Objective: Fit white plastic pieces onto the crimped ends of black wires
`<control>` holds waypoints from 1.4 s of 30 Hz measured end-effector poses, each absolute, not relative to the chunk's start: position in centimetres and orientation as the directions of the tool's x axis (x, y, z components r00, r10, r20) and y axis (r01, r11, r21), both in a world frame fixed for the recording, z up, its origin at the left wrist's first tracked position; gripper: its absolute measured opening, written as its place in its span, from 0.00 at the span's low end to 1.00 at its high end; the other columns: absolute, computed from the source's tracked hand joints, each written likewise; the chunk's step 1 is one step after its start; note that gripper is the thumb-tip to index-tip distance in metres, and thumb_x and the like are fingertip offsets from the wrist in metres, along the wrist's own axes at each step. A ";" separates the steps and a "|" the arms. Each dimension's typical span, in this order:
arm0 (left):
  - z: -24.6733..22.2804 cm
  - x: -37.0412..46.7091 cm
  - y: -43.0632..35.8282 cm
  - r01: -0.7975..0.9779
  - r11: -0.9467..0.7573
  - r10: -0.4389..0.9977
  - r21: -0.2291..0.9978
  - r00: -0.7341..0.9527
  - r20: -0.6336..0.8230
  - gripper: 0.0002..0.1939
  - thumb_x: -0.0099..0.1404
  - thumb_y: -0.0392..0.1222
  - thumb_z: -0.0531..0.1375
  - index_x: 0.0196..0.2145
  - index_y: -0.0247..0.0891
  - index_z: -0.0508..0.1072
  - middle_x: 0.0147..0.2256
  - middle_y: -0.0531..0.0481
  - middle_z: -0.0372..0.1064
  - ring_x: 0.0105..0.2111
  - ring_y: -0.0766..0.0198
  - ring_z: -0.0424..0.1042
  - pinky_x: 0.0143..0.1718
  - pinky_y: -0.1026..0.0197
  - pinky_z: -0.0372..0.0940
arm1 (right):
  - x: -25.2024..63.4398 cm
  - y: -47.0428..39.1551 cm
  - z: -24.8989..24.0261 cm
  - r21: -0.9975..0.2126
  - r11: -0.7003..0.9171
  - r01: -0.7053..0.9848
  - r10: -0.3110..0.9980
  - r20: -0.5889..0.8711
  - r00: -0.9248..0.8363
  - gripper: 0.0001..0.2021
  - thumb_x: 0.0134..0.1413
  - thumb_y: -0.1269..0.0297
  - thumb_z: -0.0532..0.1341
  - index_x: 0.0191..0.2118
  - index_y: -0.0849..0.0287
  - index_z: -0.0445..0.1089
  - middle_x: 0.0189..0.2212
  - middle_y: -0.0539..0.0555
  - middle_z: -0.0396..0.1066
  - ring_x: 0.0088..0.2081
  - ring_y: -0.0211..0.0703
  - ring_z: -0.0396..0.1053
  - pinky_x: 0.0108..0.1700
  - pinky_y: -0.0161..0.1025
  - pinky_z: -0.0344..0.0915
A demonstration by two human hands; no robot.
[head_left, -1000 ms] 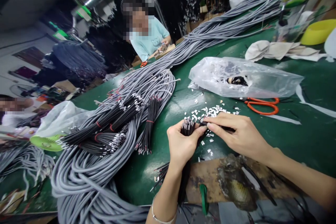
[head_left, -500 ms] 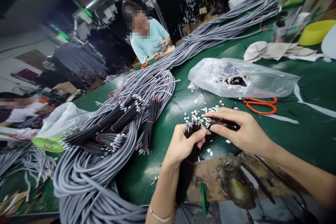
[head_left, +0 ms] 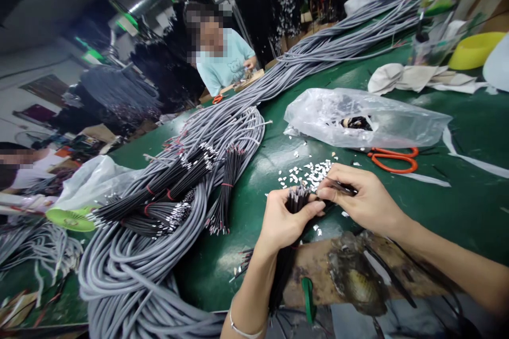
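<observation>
My left hand is closed around a bundle of thin black wires, whose bare-looking tips stick up above the thumb. The lower part of the bundle hangs down behind my wrist. Close beside it, my right hand is closed, with thumb and forefinger pinched together next to the wire tips. A dark, slim tool lies in its grip; most of it is hidden by the fingers, so its kind is unclear. Small white scraps are scattered on the green table just beyond both hands.
Orange-handled scissors lie beside a clear plastic bag. Long grey cables and tied black wire bundles cover the left side. A wooden board with a dark lump sits in front. A person sits across the table.
My left hand has shifted slightly right and its wire tips have tilted. The right hand has turned, so less of the dark tool shows. More white scraps are visible beyond the hands.
</observation>
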State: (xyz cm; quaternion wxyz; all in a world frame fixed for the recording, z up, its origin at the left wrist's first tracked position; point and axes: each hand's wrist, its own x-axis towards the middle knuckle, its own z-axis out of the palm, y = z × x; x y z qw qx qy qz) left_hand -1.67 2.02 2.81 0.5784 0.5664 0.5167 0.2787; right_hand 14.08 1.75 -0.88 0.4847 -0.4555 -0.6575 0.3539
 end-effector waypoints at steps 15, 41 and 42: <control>1.2 -1.2 2.2 0.452 0.106 0.993 0.886 -0.004 -0.117 0.12 0.47 0.42 0.67 0.18 0.30 0.71 0.17 0.55 0.62 0.18 0.73 0.56 0.19 0.69 0.53 | 13.6 1.5 -0.9 -0.873 0.333 0.356 0.938 0.344 -0.035 0.08 0.54 0.68 0.58 0.25 0.61 0.66 0.23 0.50 0.62 0.26 0.37 0.59 0.27 0.35 0.55; 1.2 -2.7 2.8 0.549 0.011 0.991 0.836 0.104 -0.081 0.13 0.55 0.48 0.62 0.29 0.33 0.76 0.28 0.48 0.73 0.29 0.62 0.70 0.30 0.64 0.63 | 13.8 1.6 -1.4 -0.864 0.359 0.354 0.916 0.399 0.046 0.05 0.50 0.68 0.61 0.32 0.60 0.75 0.26 0.52 0.71 0.27 0.39 0.67 0.28 0.35 0.63; 1.3 -2.7 2.8 0.567 -0.002 0.989 0.824 0.124 -0.083 0.13 0.57 0.47 0.60 0.31 0.33 0.76 0.29 0.48 0.73 0.30 0.61 0.70 0.31 0.64 0.63 | 13.8 1.6 -1.6 -0.862 0.359 0.359 0.921 0.389 0.013 0.07 0.50 0.68 0.60 0.35 0.59 0.75 0.30 0.53 0.73 0.30 0.40 0.70 0.32 0.36 0.65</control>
